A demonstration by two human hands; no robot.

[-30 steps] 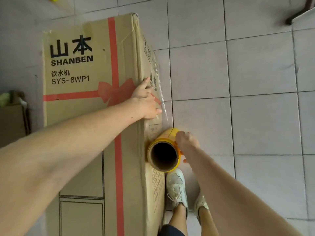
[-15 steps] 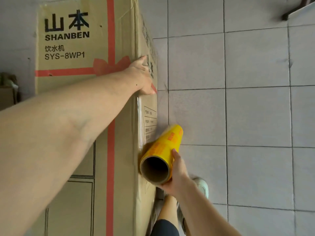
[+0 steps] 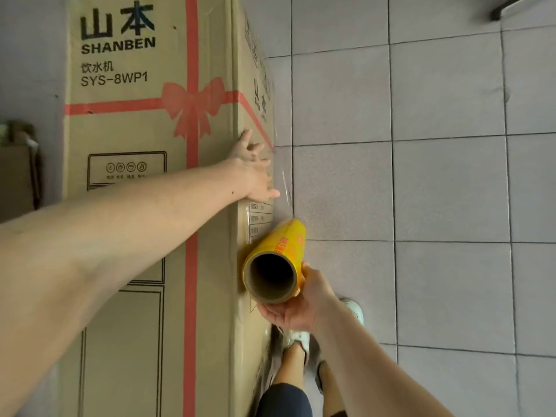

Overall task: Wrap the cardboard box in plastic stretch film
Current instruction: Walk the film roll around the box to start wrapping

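Note:
A tall cardboard box (image 3: pixel 129 206) printed SHANBEN, with a red ribbon and bow, stands on the tiled floor. My left hand (image 3: pixel 254 173) reaches over its right edge and presses flat, fingers spread, on the box's side face, where the end of the clear film (image 3: pixel 284 188) lies. That thin film runs down from there to the yellow roll of stretch film (image 3: pixel 282 245). My right hand (image 3: pixel 296 308) grips the roll from below at its near end, beside the box's side. The roll's open cardboard core faces me.
Grey floor tiles (image 3: pixel 436 191) spread out to the right of the box. My feet in white shoes (image 3: pixel 296 338) stand close to the box's side. A brown cardboard object (image 3: pixel 18 179) sits at the left. A dark furniture leg (image 3: pixel 508 7) shows at the top right.
My left hand has slid down the box's side edge, below the red ribbon. The view has tilted up, and my right hand keeps the roll beside the box.

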